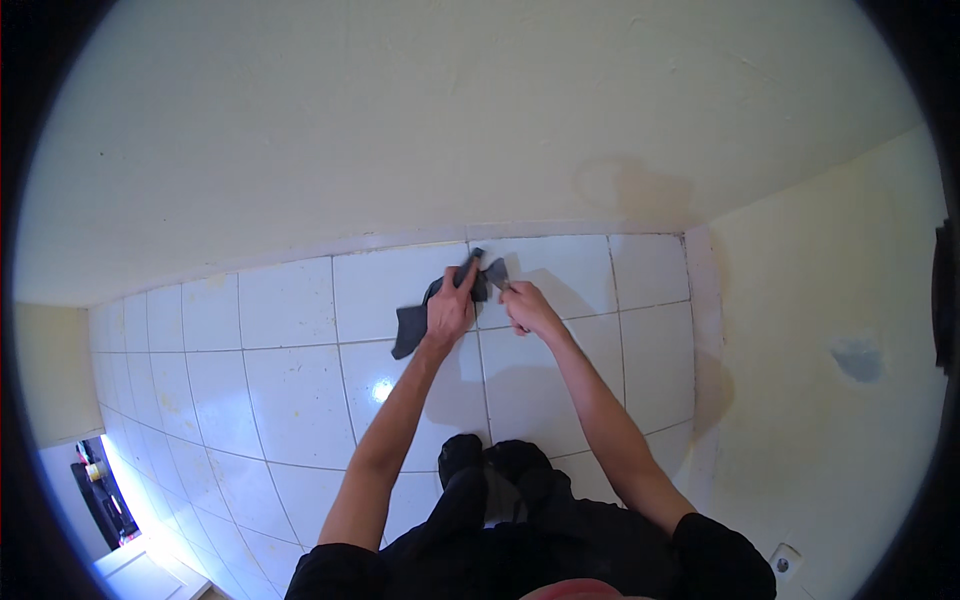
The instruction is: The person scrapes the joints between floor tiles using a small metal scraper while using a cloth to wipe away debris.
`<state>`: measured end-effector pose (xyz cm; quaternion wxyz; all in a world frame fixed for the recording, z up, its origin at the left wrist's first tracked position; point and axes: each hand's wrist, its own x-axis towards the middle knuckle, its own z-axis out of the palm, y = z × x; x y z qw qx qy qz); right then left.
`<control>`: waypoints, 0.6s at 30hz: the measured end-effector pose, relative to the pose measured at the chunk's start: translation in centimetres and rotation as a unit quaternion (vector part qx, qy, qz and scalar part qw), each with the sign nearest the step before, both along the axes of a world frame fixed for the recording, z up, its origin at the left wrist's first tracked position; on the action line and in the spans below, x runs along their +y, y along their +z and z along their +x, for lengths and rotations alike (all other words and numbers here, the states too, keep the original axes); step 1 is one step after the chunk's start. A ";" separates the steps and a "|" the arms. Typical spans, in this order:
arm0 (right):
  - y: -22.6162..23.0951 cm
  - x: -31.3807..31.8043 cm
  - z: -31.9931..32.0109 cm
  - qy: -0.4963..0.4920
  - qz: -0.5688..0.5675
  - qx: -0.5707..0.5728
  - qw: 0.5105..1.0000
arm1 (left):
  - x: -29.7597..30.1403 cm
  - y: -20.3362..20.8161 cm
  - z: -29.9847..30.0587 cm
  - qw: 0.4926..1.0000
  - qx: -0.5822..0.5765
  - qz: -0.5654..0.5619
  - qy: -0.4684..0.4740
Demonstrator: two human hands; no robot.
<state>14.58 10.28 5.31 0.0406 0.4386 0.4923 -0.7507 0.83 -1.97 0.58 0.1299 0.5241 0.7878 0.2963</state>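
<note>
Head view: your left hand (pixel 450 305) lies over a dark cloth (pixel 410 330), index finger stretched along it toward the wall (pixel 400 140). Whether the other fingers grip the cloth or only press on it, you cannot tell from here. One end of the cloth trails to your left across the tile; the other reaches past your fingertip, near the joint where floor (pixel 290 400) meets wall.

Your right hand (pixel 530 308) is closed around the handle of a small scraper (pixel 497 270), its dark, flared blade angled up and left, just beside the cloth. Contact between blade and cloth: too small to settle.

Both hands sit low over the white tiles, ahead of your dark shoes (pixel 462 458), forearms bare below black sleeves (pixel 725 560). Yellowish specks mark the tiles to your left. Right-hand wall (pixel 800 300) bears a grey patch (pixel 858 358); socket (pixel 785 562) lower down.
</note>
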 end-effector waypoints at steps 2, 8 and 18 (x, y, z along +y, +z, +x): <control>1.0 -0.6 2.2 0.005 0.186 -0.066 0.980 | 0.8 -0.7 0.6 0.995 -0.021 -0.008 0.100; -1.7 0.8 9.8 -0.226 0.069 -0.039 0.971 | 7.4 -1.0 5.7 0.969 0.149 -0.016 -0.198; -4.9 1.1 14.3 -0.312 0.064 0.033 0.947 | 10.8 -2.1 5.3 0.971 0.201 -0.102 -0.083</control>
